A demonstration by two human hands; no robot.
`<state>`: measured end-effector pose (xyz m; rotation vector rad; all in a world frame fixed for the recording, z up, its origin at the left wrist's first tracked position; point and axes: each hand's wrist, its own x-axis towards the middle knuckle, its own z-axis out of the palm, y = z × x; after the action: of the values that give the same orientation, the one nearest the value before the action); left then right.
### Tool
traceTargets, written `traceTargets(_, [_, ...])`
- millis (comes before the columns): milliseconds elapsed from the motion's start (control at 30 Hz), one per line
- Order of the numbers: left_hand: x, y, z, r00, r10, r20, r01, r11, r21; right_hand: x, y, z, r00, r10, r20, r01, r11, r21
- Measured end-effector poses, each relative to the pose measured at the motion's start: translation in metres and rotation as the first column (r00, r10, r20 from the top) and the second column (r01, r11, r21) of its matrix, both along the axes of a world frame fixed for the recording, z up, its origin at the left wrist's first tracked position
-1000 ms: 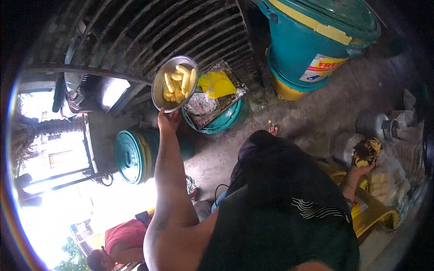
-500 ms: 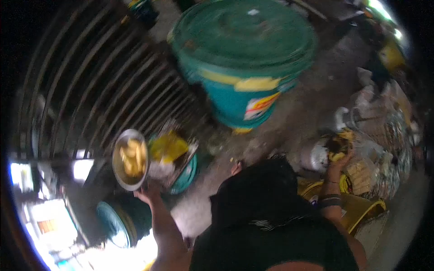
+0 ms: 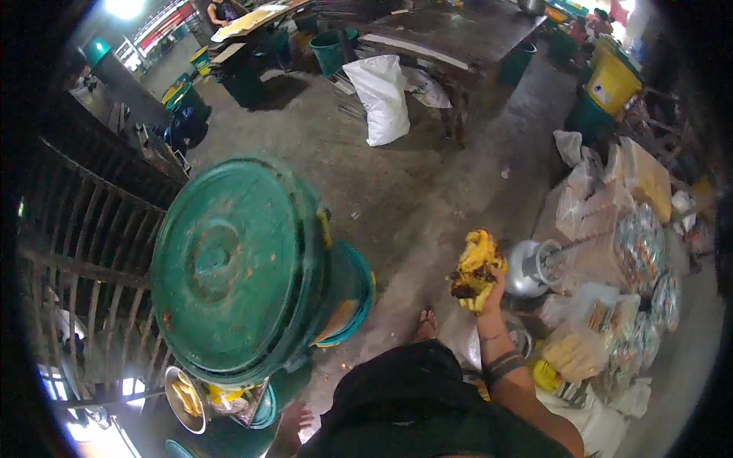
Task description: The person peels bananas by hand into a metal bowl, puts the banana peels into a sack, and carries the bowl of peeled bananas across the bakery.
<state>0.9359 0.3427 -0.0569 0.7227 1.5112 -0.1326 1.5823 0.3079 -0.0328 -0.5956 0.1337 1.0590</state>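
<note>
My right hand (image 3: pixel 492 292) is closed around a clump of yellow and blackened banana peels (image 3: pixel 477 267), held out over the floor. My left hand (image 3: pixel 298 420) is low at the bottom left, fingers apart and nothing seen in them. To its left, a metal bowl (image 3: pixel 200 426) holds peeled bananas (image 3: pixel 185 398). Beside the bowl is a teal tub (image 3: pixel 265 408) with yellow material in it, partly hidden by a large bucket with a green lid (image 3: pixel 252 267).
Metal bars (image 3: pixel 92 267) run along the left. On the right stand a gas cylinder (image 3: pixel 527 267) and stacked plastic-wrapped packs (image 3: pixel 595 221). A white sack (image 3: pixel 382 99) leans by a dark table (image 3: pixel 473 30) ahead. Another person (image 3: pixel 224 11) is far back at the left.
My view has lifted and turned, bringing the far tables into sight. My left hand has let go of the bowl and drawn back. My right hand has raised the peels away from the cylinder.
</note>
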Motion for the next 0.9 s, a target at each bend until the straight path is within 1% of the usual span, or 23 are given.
traceTargets(33, [-0.013,0.003,-0.024,0.974,0.174,0.145,-0.17,0.985,-0.041,0.012,0.019,0.011,0.999,0.036,-0.015,-0.035,0.999,0.005])
traceTargets(67, [-0.02,0.004,-0.046,0.895,0.344,0.284,-0.33,0.939,-0.098,0.026,0.04,0.022,0.997,0.075,-0.026,-0.075,0.997,0.016])
traceTargets(100, [-0.009,0.004,-0.053,0.848,0.451,0.278,-0.421,0.892,-0.165,0.038,0.061,0.031,0.993,0.116,-0.035,-0.115,0.993,0.027])
traceTargets(200, [0.046,-0.017,-0.073,0.894,0.446,0.043,-0.437,0.889,-0.136,0.08,0.137,0.028,0.995,0.096,0.004,-0.096,0.993,0.064])
traceTargets(233, [0.067,-0.021,-0.081,0.898,0.439,-0.034,-0.439,0.889,-0.129,0.096,0.166,0.032,0.988,0.155,0.008,-0.155,0.979,0.136])
traceTargets(267, [0.083,-0.028,-0.089,0.896,0.429,-0.117,-0.441,0.888,-0.126,0.107,0.191,0.035,0.985,0.173,0.018,-0.174,0.97,0.17])
traceTargets(300, [0.103,-0.033,-0.095,0.894,0.416,-0.165,-0.438,0.89,-0.126,0.118,0.219,0.04,0.981,0.192,0.025,-0.193,0.961,0.2])
traceTargets(333, [0.125,-0.036,-0.101,0.901,0.395,-0.18,-0.419,0.9,-0.123,0.132,0.246,0.045,0.977,0.21,0.031,-0.211,0.951,0.226])
traceTargets(367, [0.146,-0.037,-0.108,0.907,0.371,-0.198,-0.398,0.91,-0.119,0.145,0.275,0.038,0.985,0.148,0.089,-0.163,0.967,0.197])
traceTargets(400, [0.177,-0.034,-0.117,0.913,0.351,-0.208,-0.379,0.919,-0.111,0.164,0.307,0.033,0.972,0.198,0.128,-0.221,0.954,0.201])
traceTargets(467, [0.221,-0.023,-0.129,0.928,0.305,-0.213,-0.327,0.942,-0.078,0.189,0.339,0.027,0.95,0.255,0.181,-0.291,0.934,0.208])
traceTargets(500, [0.247,-0.011,-0.134,0.935,0.281,-0.218,-0.3,0.952,-0.061,0.208,0.352,0.018,0.945,0.252,0.209,-0.275,0.957,0.089])
traceTargets(567, [0.292,0.023,-0.138,0.944,0.255,-0.208,-0.266,0.964,-0.025,0.256,0.369,0.005,0.902,0.339,0.268,-0.331,0.941,-0.073])
traceTargets(633, [0.324,0.057,-0.14,0.95,0.251,-0.184,-0.254,0.967,0.007,0.278,0.378,0.026,0.906,0.388,0.17,-0.337,0.903,-0.267])
traceTargets(733, [0.358,0.103,-0.127,0.951,0.258,-0.169,-0.259,0.966,0.016,0.331,0.399,0.012,0.947,0.25,0.203,-0.203,0.952,-0.227])
traceTargets(767, [0.362,0.114,-0.122,0.951,0.256,-0.172,-0.258,0.966,0.01,0.343,0.404,0.012,0.947,0.229,0.226,-0.167,0.951,-0.262])
traceTargets(833, [0.378,0.139,-0.118,0.954,0.242,-0.179,-0.246,0.969,-0.001,0.359,0.418,0.039,0.938,0.194,0.286,-0.095,0.94,-0.326])
traceTargets(900, [0.396,0.167,-0.118,0.956,0.219,-0.194,-0.225,0.974,-0.007,0.38,0.44,0.039,0.957,0.158,0.245,-0.102,0.968,-0.23])
